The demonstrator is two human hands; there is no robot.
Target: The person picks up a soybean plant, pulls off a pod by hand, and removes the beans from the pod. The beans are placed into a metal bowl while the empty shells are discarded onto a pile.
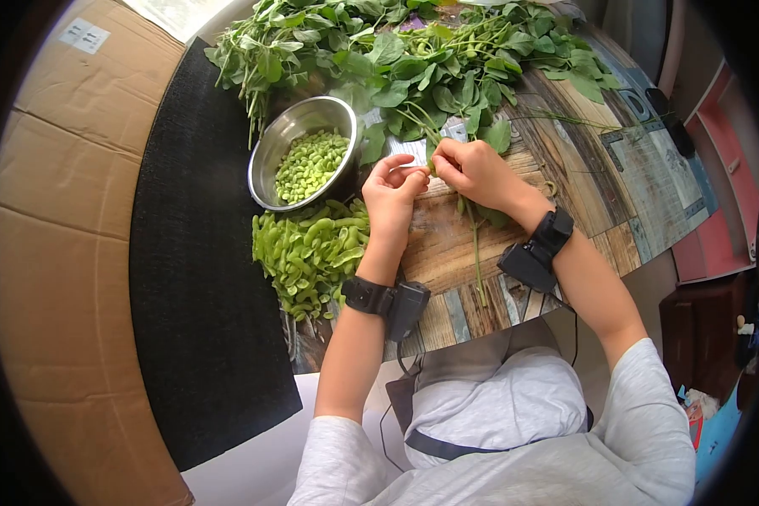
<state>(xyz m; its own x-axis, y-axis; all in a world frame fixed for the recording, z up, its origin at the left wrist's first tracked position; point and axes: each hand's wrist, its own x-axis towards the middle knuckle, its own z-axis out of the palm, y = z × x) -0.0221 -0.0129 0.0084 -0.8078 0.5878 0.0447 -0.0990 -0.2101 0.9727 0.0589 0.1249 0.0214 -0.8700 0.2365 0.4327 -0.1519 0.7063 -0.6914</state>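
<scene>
My left hand [391, 192] and my right hand [479, 174] meet fingertip to fingertip above the wooden-patterned table. Between the right thumb and forefinger shows a small green bean pod [433, 166], mostly hidden. The left fingers are pinched right beside it; what they hold, if anything, is covered. A leafy stem [478, 261] runs beneath my right hand toward the table's near edge. To the left of my hands, a steel bowl [256, 173] holds shelled green beans [312, 164]. Against its near side lies a heap of split green pods [308, 253].
Leafy bean plants [396, 72] are piled along the far side of the table [447, 240]. A black mat [202, 295] and a cardboard sheet [59, 270] lie at the left. A dark phone-like object [671, 122] is at the right edge. Black devices [406, 310] are strapped to both wrists.
</scene>
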